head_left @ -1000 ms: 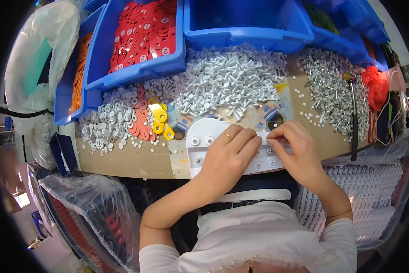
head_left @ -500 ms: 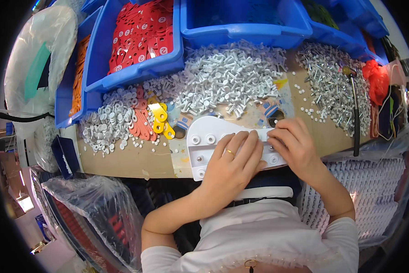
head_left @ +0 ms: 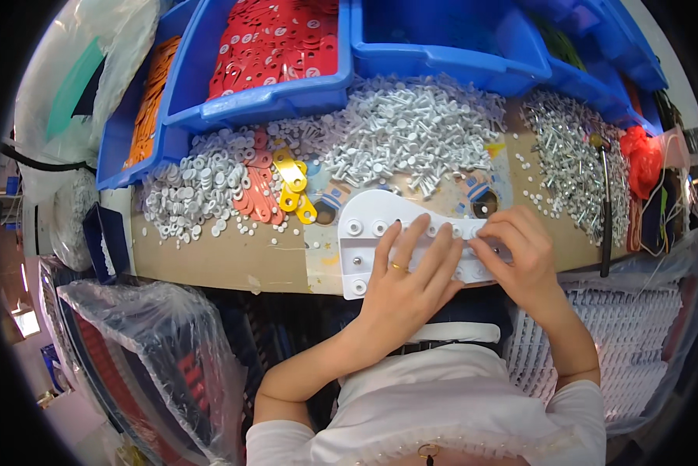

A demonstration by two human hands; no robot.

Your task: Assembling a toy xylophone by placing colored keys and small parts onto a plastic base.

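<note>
A white plastic panel [head_left: 384, 208] with a curved rounded end lies at the table's near edge, with washers and small metal studs along it. My left hand [head_left: 411, 276], a ring on one finger, rests on its middle with the fingers spread; parts of the panel are hidden beneath it. At the panel's right end my right hand [head_left: 524, 252] pinches thumb and fingertips together beside a washer on the upper row. Whatever those fingertips hold is too small to make out. Just beyond the panel is a heap of white plastic pins [head_left: 423, 128].
White washers [head_left: 201, 182] lie left, beside red strips [head_left: 257, 198] and yellow strips [head_left: 291, 182]. Metal screws [head_left: 570, 155] and a black-handled hammer [head_left: 605, 210] lie right. Blue bins [head_left: 450, 58] line the back, one with red strips [head_left: 275, 46]. Plastic-wrapped stacks [head_left: 155, 342] stand below the table.
The view has shifted slightly, so the bench things appear further right. My left hand's fingers have spread wider on the panel. My right hand's fingertips remain pinched at the panel's right end.
</note>
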